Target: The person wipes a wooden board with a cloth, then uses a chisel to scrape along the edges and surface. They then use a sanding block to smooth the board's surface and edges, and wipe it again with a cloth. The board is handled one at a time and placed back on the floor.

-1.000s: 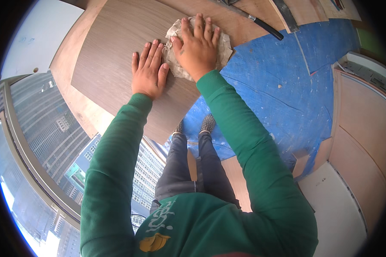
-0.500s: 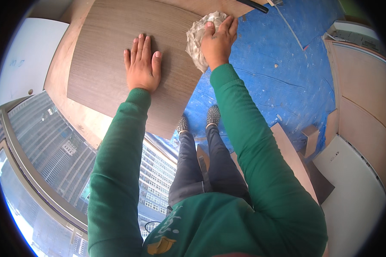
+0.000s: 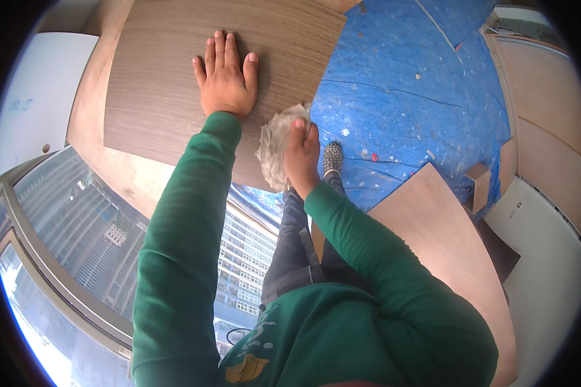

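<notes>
My left hand (image 3: 228,84) lies flat, fingers spread, on a brown wood-grain board (image 3: 150,71). Below and right of it, near the board's front right corner, my right hand (image 3: 302,155) presses and grips a crumpled beige cloth (image 3: 274,145). Part of the cloth is hidden under that hand, and its fingers are partly out of sight. The brown board rests on a lighter plywood surface (image 3: 84,119).
A white board (image 3: 42,90) stands at the left, above a window (image 3: 77,219) showing buildings. Blue sheeting (image 3: 407,84) covers the floor at the right. Pale plywood sheets (image 3: 445,258), a small offcut (image 3: 476,187) and a white panel (image 3: 542,258) lie along the right side.
My right hand and the cloth have moved down toward me along the board's right edge. My left hand has shifted slightly, still spread on the board. The dark-handled tool has left the view.
</notes>
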`<state>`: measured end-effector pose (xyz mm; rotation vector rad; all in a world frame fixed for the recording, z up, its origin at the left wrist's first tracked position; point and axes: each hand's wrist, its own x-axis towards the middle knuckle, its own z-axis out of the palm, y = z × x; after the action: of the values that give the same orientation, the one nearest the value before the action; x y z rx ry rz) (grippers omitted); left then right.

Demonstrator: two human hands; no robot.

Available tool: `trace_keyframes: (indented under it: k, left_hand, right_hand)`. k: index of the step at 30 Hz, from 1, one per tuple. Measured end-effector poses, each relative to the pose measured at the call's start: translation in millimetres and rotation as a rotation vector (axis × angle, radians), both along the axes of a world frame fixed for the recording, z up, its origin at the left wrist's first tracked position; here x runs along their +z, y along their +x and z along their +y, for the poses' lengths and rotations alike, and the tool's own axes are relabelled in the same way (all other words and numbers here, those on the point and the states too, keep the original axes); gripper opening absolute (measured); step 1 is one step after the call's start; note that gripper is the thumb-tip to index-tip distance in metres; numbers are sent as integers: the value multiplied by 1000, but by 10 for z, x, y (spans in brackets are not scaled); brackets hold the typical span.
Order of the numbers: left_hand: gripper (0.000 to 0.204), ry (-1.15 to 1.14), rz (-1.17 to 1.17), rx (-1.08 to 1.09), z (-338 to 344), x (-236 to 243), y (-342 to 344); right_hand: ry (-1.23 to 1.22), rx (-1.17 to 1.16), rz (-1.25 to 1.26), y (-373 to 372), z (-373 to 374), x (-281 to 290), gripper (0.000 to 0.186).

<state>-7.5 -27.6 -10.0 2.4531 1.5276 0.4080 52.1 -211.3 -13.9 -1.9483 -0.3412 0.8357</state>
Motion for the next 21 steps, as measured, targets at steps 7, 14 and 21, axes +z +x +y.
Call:
trace_keyframes:
  k: [7,14,21]
  left_hand:
    - [74,10,21,-6,24,43,-105]
    - [75,14,-35,-19,28,-32,65]
    - [75,62,-1,-19,36,-78,-17]
  right_hand:
    - [268,-246,280,910,1068,-67,45]
    - [405,-240,459,1967,1749,-514,45]
    - [55,-156,-85,1088,1172,-176,52]
